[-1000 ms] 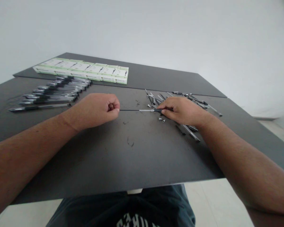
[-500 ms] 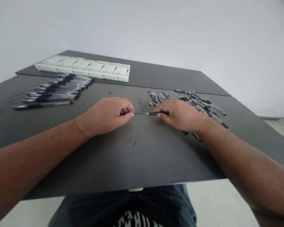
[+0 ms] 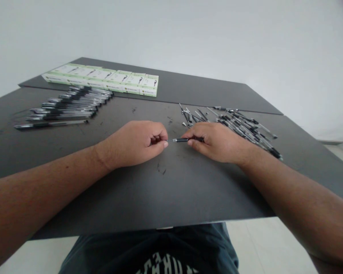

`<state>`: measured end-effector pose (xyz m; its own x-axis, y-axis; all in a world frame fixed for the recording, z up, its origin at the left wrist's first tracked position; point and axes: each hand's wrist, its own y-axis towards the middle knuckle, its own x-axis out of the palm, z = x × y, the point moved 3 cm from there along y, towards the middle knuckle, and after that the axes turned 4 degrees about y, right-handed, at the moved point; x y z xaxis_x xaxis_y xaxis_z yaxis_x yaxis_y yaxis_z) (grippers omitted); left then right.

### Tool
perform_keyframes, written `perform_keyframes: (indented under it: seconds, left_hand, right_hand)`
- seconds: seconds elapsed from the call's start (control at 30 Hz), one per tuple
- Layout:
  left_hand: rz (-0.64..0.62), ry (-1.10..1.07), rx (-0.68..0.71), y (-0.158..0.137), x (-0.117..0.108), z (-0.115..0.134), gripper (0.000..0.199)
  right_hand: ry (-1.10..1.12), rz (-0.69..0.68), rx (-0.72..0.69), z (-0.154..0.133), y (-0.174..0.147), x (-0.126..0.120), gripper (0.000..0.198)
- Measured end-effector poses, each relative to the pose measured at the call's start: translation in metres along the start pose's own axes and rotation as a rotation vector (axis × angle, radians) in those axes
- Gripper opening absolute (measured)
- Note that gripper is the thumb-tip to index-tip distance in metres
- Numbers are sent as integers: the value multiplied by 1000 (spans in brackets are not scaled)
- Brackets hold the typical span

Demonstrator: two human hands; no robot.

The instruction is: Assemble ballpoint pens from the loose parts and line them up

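Observation:
My left hand (image 3: pixel 140 142) is closed in a pinch on a thin pen refill (image 3: pixel 170 140), of which only a short length shows. My right hand (image 3: pixel 217 142) grips a pen barrel (image 3: pixel 182 140) with a black sleeve and a clear end facing left. Refill and barrel lie in one line above the table, the refill meeting the clear end. Behind my right hand are loose pen parts (image 3: pixel 190 116), and a heap of pens or barrels (image 3: pixel 246 131) spreads to its right, partly hidden by the hand.
A row of pens with black grips (image 3: pixel 71 102) lies at the left of the grey table (image 3: pixel 148 198). Behind it stands a line of white and green boxes (image 3: pixel 125 82). Dark marks (image 3: pixel 161 169) show on the tabletop, and a raised seam (image 3: pixel 171 102) crosses it.
My left hand has moved right, closer to my right hand. Less of the refill shows between the fingers and the barrel, and more of the black sleeve is visible.

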<state>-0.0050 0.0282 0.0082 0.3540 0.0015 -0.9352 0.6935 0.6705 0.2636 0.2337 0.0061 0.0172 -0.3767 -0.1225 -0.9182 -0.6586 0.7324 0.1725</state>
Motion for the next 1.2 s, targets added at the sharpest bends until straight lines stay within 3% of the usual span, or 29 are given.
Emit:
perform_keyframes:
  seconds: [0.33, 0.73, 1.0, 1.2]
  left_hand:
    - [7, 6, -41, -1, -1, -1, 19]
    - [43, -18, 11, 6, 10, 4, 20]
    - [31, -17, -37, 16, -6, 14, 20]
    - [82, -54, -77, 22, -10, 17, 19]
  right_hand:
    - [-20, 11, -4, -4, 1, 0, 24]
    - [-78, -17, 21, -13, 4, 4, 26]
    - [-66, 83, 6, -9, 3, -1, 26]
    - [-30, 171, 84, -7, 1, -3, 22]
